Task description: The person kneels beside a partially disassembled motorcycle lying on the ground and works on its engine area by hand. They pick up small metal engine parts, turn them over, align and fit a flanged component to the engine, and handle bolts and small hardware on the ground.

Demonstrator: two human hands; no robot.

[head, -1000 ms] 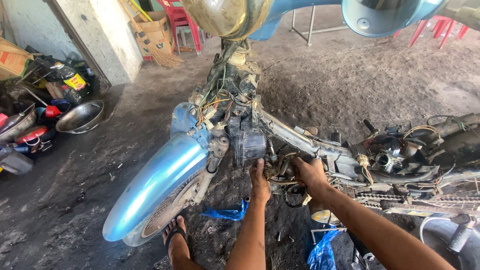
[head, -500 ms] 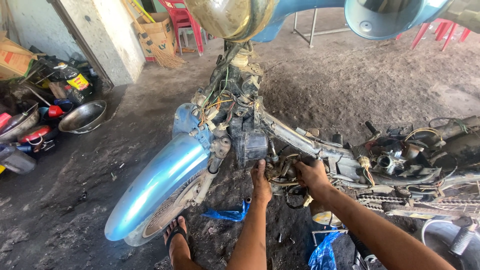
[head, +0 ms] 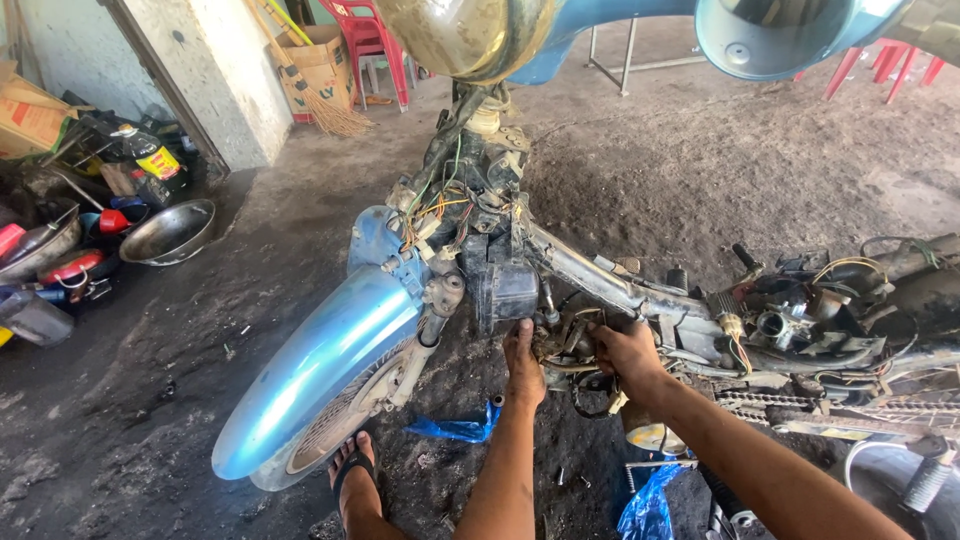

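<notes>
Stripped motorbike frame (head: 640, 295) lies low across the dirt floor (head: 700, 170), front end toward the left, engine area (head: 790, 325) to the right. Left hand (head: 523, 362) is pressed up against the underside of a dark boxy part (head: 505, 292) just behind the fork, fingers curled onto its lower edge. Right hand (head: 628, 352) is closed around tangled parts and cables just below the frame tube, close beside the left hand but not touching it; exactly what it clamps is hidden by the fingers. A bundle of coloured wires (head: 445, 210) sits exposed above the boxy part at the steering head. Blue front mudguard (head: 320, 365) covers the front wheel (head: 335, 425), pointing to lower left. A sandalled foot (head: 352, 480) rests on the floor just beside the wheel. A scrap of blue plastic (head: 460, 428) lies on the floor under the forearms. Well apart on the left: a metal bowl (head: 172, 232), a bottle (head: 150, 155) and assorted clutter by a concrete pillar (head: 215, 75). A broom (head: 320, 100), a cardboard box (head: 322, 62) and a red plastic chair (head: 372, 45) stand behind.
</notes>
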